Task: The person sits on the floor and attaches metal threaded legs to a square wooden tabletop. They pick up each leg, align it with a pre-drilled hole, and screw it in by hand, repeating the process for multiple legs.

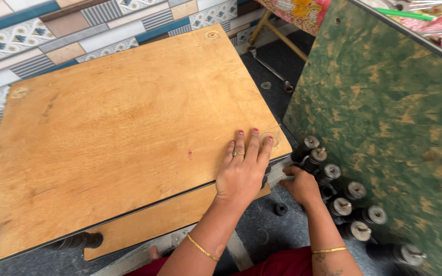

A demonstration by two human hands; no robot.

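- left hand (242,171) lies open and flat, fingers spread, on the near right corner of the wooden board (124,128).
- right hand (300,185) is curled below that corner, fingers hidden; cannot tell what it grips.
- it touches the row of black spools (341,197) lying along the green panel (390,117).
- a small black ring (281,209) lies on the grey floor between the arms.

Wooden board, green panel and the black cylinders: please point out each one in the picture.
wooden board (129,128): head view, on the bare middle of its top face.
green panel (395,117): head view, on its mottled flat face.
black cylinders (356,191): head view, on the pale end cap of one in the row.
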